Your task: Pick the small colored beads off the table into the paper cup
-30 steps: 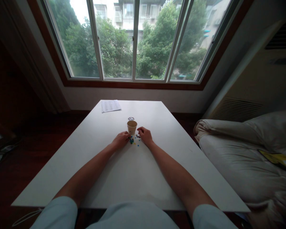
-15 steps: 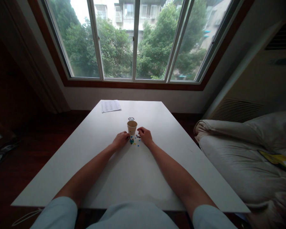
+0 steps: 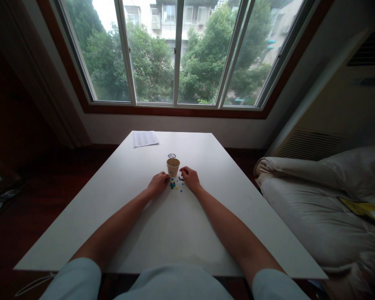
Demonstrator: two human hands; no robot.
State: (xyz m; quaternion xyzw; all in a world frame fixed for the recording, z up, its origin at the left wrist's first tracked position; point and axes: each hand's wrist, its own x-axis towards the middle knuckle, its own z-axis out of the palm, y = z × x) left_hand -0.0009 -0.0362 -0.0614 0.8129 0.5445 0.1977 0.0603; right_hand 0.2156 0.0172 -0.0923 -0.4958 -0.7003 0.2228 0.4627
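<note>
A tan paper cup [image 3: 173,168] stands upright on the white table, its mouth facing up. In front of it lie several tiny blue, green, yellow and dark pieces [image 3: 173,186], too small to name. My left hand [image 3: 158,184] rests at the left of these pieces, fingers pinched together at the tips; what they hold, if anything, I cannot make out. On the other side, beside the cup, my right hand [image 3: 190,178] has its fingers curled over a few dark reddish pieces [image 3: 181,178]. Whether it grips one is too small to see.
Behind the cup lies a small dark ring-shaped item [image 3: 171,156]. Printed sheets of paper [image 3: 146,138] lie at the far left of the table [image 3: 162,246]. A beige couch [image 3: 296,200] is on the right, and a window [image 3: 175,62] is beyond the table.
Hardly anything differs. The fingers of my left hand have shifted very slightly, while my right hand, the cup and the pieces look the same.
</note>
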